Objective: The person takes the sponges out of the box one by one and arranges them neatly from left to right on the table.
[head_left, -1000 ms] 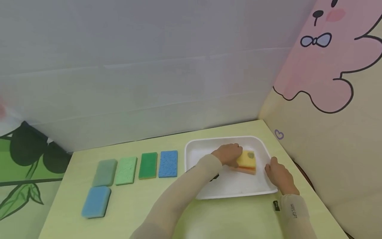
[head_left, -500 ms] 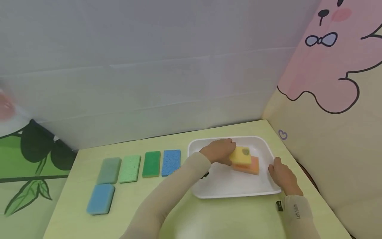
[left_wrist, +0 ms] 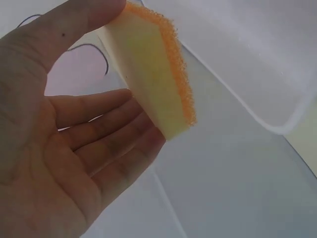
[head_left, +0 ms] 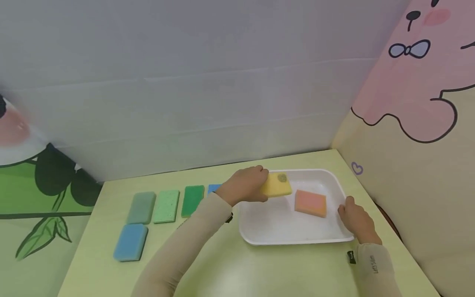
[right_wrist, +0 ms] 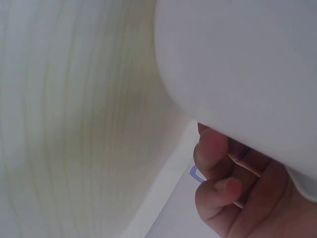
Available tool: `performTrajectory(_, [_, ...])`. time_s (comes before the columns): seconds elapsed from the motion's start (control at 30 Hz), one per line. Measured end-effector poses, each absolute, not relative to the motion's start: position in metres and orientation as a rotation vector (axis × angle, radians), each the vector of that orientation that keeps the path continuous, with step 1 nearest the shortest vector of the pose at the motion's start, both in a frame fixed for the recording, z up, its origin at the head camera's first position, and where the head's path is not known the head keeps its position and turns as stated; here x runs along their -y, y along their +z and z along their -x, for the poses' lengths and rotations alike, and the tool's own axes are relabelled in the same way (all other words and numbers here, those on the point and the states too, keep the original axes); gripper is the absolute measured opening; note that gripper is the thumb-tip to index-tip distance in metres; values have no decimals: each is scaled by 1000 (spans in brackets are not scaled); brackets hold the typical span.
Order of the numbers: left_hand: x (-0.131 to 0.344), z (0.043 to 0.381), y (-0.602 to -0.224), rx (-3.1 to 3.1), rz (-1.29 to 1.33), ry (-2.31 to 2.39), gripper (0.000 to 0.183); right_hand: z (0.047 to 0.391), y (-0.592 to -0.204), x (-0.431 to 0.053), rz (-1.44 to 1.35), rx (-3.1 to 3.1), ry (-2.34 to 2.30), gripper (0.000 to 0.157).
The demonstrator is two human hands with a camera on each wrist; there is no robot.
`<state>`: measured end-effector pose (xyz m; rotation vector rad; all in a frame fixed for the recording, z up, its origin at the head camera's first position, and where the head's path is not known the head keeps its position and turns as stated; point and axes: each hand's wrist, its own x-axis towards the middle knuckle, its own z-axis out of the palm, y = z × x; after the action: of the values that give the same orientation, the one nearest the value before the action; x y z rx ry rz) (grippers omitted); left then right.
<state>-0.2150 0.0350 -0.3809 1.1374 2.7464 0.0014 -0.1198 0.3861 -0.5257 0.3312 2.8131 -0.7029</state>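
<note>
My left hand (head_left: pixel 243 185) holds a yellow sponge (head_left: pixel 276 185) above the left part of the white tray (head_left: pixel 289 231). In the left wrist view this sponge (left_wrist: pixel 148 64) is pinched between thumb and fingers, and a coarse orange layer lines one face. An orange sponge with a pink top (head_left: pixel 311 203) lies inside the tray. At the tray's right end my right hand (head_left: pixel 359 222) grips the rim. The right wrist view has the curled fingers (right_wrist: pixel 213 146) against the edge of the tray (right_wrist: pixel 237 64).
Left of the tray lie a grey-green sponge (head_left: pixel 141 208), a light green one (head_left: pixel 166 206), a dark green one (head_left: pixel 192 200) and a blue one (head_left: pixel 214 187), partly covered by my left arm. A thicker blue sponge (head_left: pixel 130 242) sits nearer. Walls border the table (head_left: pixel 259 272).
My left hand has lifted the yellow sponge off the orange-pink sponge and carried it leftward. The orange-pink sponge now shows fully. My right hand has stayed at the tray's rim.
</note>
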Motion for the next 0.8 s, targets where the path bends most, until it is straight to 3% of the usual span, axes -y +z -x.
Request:
performTrajectory(0.37, [21,202,-376,-2884,-866,74,59,120,-528,-388,-313,-2814,-694,32])
performTrajectory(0.8, [67,180,-384,-3156,-610,226,45,120,-525,-387,-320,-2792,-689,32])
